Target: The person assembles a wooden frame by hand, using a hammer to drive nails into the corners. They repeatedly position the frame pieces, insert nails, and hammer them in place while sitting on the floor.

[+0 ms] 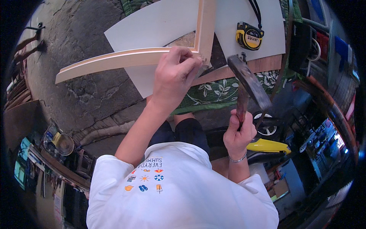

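Two pale wooden mouldings meet at a corner, forming part of a wooden frame on the work surface. Over that corner is my left hand, its thumb and fingers pinched together. Whatever they hold, if anything, is hidden or too small to name. Small toothed marks or metal bits show at the joint beside the fingertips. My right hand grips the wooden handle of a hammer. The dark hammer head is raised, to the right of the corner and apart from it.
A yellow and black tape measure with a black strap lies on white board. Small dark metal pieces sit near the hammer head. Green leaf-patterned cloth covers the near edge. Grey rough floor spreads at left.
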`<state>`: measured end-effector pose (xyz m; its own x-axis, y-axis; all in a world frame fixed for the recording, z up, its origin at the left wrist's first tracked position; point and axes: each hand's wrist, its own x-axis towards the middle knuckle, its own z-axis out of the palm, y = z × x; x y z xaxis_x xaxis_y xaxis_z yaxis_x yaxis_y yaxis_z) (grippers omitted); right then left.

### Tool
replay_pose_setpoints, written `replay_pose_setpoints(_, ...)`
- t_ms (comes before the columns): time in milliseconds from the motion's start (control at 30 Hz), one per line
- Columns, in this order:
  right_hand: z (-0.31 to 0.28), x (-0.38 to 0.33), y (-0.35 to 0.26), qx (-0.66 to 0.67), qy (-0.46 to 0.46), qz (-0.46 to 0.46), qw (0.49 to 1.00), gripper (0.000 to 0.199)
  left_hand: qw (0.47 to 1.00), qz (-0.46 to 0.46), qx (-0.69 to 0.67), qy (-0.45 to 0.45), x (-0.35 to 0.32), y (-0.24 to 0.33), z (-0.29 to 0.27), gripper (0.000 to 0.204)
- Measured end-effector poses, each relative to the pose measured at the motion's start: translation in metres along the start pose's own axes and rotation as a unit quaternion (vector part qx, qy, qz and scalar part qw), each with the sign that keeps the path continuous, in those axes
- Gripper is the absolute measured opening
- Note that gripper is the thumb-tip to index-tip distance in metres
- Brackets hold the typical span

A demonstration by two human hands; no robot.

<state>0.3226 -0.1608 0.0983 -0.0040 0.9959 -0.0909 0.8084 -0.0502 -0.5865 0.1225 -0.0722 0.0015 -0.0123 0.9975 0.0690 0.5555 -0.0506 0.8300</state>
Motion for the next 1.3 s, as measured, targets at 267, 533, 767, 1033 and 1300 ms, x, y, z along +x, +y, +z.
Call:
replay_pose_setpoints(267,0.023,-0.004,0.02,-0.006,-0.07,0.017,0.997,0.019,0.998,0.048,0.021,-0.017,0.001,-0.003,-0.005,0.012)
replay_pose_setpoints(533,0.015,-0.023,0.021,0.027,-0.021,0.014,0.999,0.023,0.999,0.014,0.01,-0.028,0.004,0.0,-0.009,0.012)
replay_pose_setpoints(767,0.01,-0.027,0.015,0.098,0.026,0.026,0.994,0.018,0.999,0.017,0.005,-0.036,0.006,-0.005,-0.011,0.011)
replay_pose_setpoints(1033,0.015,-0.037,0.022,0.179,0.006,0.054,0.982,0.017,0.998,0.003,0.001,-0.055,0.006,-0.007,-0.015,0.011)
replay_pose_setpoints(1300,0.029,-0.014,0.014,0.09,0.044,0.035,0.994,0.014,0.998,0.007,-0.02,-0.065,0.015,-0.007,-0.016,0.008)
